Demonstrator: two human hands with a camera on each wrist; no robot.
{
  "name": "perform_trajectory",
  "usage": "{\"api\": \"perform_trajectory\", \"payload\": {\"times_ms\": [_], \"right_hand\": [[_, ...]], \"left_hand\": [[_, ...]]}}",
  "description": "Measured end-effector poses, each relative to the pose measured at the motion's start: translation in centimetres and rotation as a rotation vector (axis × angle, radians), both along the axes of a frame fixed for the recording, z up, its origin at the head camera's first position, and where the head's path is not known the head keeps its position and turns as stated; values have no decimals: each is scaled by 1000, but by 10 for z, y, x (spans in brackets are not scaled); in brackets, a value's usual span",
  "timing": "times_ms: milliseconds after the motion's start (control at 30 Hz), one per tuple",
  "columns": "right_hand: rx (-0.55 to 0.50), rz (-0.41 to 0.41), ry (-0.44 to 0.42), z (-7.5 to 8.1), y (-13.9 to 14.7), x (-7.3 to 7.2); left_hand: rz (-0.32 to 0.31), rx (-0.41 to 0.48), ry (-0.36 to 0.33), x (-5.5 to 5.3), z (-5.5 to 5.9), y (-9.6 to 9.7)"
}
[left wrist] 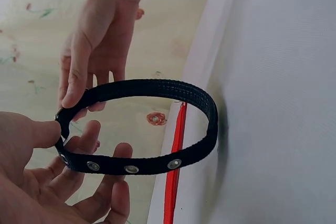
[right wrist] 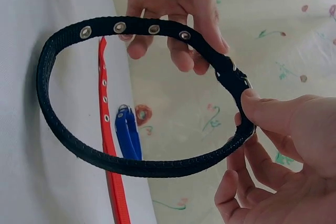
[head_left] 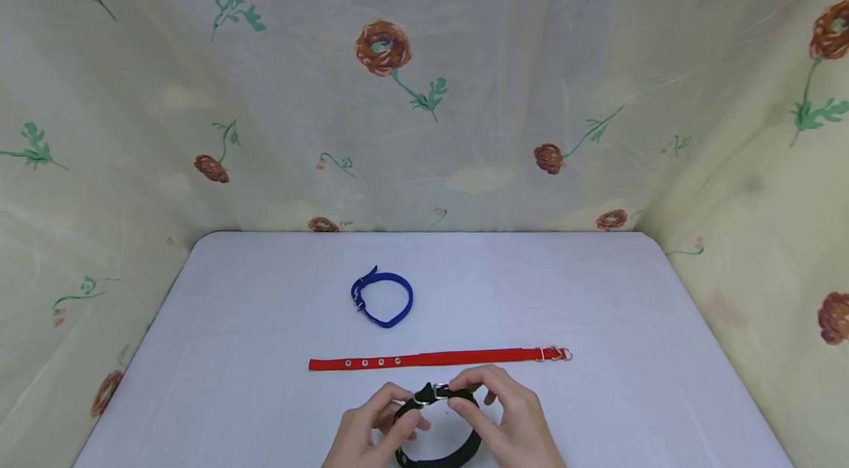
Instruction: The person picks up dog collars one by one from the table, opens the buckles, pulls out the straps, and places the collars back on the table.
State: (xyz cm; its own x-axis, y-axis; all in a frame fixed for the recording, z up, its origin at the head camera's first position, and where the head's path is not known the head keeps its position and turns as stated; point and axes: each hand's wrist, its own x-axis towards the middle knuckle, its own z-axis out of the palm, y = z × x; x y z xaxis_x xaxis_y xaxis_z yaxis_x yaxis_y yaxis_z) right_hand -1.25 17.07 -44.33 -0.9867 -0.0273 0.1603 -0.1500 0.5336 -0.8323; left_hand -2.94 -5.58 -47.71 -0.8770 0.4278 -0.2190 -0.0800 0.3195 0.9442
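Both hands hold a black collar [head_left: 468, 449] bent into a loop, near the front of the table. My left hand [head_left: 371, 424] pinches the band left of its metal buckle [head_left: 439, 391], thumb on the near side. On the other side, my right hand [head_left: 514, 416] pinches the band just right of the buckle between thumb and fingers. In the left wrist view, metal eyelets [left wrist: 131, 169] line the lower stretch of the black band. The right wrist view shows the strap tip overlapping the band by the buckle, with the right thumb [right wrist: 268, 113] pressed there.
Just beyond the hands, a red collar [head_left: 464, 358] lies stretched straight across the white table [head_left: 597, 291], eyelets at its left and metal rings at its right end. Farther back lies a blue collar [head_left: 409, 298], buckled into a ring. Flowered cloth [head_left: 464, 158] hangs around the table.
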Motion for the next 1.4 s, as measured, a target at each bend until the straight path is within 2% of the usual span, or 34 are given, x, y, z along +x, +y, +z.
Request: {"api": "perform_trajectory", "payload": {"times_ms": [167,233,367,533,767,967,1200,1400], "right_hand": [[-7,35,-123,6,-7,-4],[-3,58,-133,6,-8,-6],[4,98,-110,5,-11,-11],[23,103,-102,6,-11,-14],[45,52,-56,9,-7,-14],[30,-9,-75,11,-4,-13],[29,72,-42,12,-5,-13],[62,145,9,14,-9,-18]], "left_hand": [[-3,9,23,-2,1,-1],[-1,6,33,-3,2,-3],[15,-15,29,-5,4,-4],[26,-49,32,-6,7,-6],[44,-55,62,-7,7,-8],[40,-61,49,-6,5,-10],[-3,-60,40,-6,7,-9],[2,-25,21,-9,12,-8]]}}
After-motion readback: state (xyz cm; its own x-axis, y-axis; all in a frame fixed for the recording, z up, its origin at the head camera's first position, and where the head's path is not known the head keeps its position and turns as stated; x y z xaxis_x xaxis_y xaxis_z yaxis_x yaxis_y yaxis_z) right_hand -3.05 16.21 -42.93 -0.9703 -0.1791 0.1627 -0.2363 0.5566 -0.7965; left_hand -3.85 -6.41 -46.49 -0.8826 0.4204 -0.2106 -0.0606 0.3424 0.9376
